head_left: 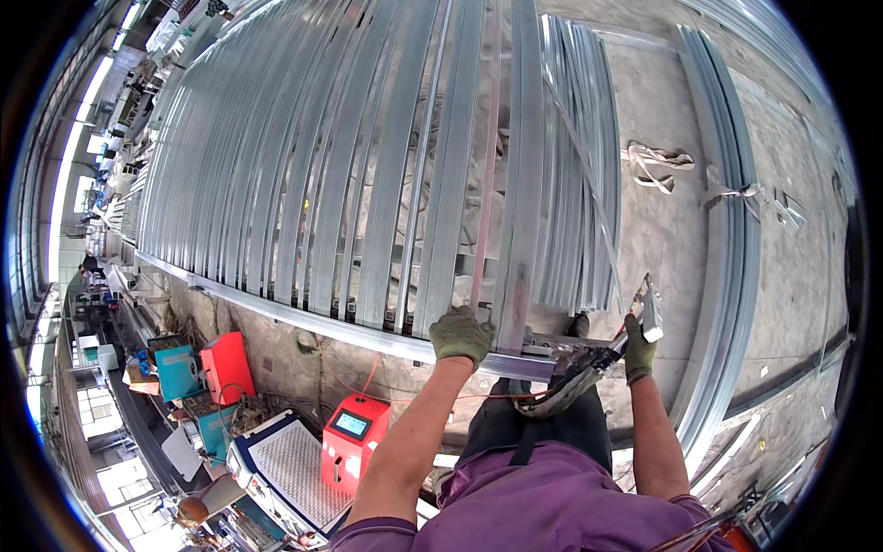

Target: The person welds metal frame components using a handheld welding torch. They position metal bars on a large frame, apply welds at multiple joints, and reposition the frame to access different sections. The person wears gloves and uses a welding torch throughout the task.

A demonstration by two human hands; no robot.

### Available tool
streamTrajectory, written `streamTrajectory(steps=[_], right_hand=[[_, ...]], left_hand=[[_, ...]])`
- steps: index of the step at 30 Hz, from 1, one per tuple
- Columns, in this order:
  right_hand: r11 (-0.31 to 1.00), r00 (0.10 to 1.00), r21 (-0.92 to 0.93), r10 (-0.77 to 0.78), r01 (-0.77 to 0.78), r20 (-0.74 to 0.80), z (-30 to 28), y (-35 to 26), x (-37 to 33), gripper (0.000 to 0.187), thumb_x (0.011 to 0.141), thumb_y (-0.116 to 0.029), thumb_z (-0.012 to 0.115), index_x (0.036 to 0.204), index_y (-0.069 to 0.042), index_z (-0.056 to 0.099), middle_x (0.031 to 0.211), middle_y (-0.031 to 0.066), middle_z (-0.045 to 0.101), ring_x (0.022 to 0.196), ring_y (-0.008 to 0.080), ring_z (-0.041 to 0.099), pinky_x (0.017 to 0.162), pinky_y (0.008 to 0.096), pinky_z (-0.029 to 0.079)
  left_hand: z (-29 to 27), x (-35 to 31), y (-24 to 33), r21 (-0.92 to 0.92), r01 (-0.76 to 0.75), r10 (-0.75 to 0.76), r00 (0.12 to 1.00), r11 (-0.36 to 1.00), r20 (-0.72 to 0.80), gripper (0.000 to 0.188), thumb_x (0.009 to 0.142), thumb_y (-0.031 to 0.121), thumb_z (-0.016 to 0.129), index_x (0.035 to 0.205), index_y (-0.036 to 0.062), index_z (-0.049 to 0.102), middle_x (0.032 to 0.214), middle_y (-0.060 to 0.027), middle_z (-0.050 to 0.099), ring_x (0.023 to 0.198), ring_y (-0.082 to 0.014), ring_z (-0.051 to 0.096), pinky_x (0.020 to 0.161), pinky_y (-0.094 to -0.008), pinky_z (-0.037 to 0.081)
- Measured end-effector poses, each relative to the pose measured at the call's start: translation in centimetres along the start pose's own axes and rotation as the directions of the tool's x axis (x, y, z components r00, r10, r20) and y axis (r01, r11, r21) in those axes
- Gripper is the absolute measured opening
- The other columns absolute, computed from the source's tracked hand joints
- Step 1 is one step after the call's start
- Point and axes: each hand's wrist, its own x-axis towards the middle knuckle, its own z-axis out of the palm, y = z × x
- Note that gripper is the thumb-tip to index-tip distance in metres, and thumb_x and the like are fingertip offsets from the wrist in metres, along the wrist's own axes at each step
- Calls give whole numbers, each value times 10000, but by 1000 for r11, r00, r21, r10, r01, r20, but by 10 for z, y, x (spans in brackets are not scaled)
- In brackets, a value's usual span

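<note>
My left hand [462, 333], in a green work glove, rests on the near end of a long grey metal bar [452, 212], fingers curled over it. This bar is one of several laid side by side across a metal front rail [276, 310]. Off to the right, my gloved right hand [639, 350] is closed around a welding gun [651, 317] with a silver-white body and a narrow tip pointing away from me. A thick wrapped cable [575, 382] runs from the gun past my waist. My right fingers are partly hidden behind its handle.
Bundled thin profiles [575, 184] lie right of the frame; a strapped stack of long profiles [731, 212] lies farther right. A pale fabric strap [653, 164] is on the concrete floor. At lower left stand a red machine with a screen [354, 442] and another red box [226, 368].
</note>
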Motion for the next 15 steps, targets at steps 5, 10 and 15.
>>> streamTrajectory(steps=[5,10,15], right_hand=[[1000,1000,-7,18,-18,10,9,-24,-15,283,987,-279,825,1161,-101,688,940,-57,629,796,64,562,668,278,472],[999,999,29,-30,29,32,0,-12,-7,293,979,-294,840,1128,-103,675,934,-60,614,826,68,556,699,280,470],[999,999,12,-38,38,6,4,-15,-10,243,988,-259,829,1091,-98,680,897,-62,599,780,68,556,655,287,469]], left_hand=[[-4,13,-25,-136,-11,15,1000,991,27,621,1009,572,564,1261,17,686,1218,-209,764,1170,-377,721,1041,-490,547],[-41,44,7,-225,21,-12,999,974,38,584,1030,527,587,1294,18,696,1279,-231,740,1222,-386,696,1057,-483,544],[-35,80,5,-115,-44,54,995,992,83,500,1023,457,603,1227,21,739,1282,-217,744,1227,-388,694,1054,-487,547]])
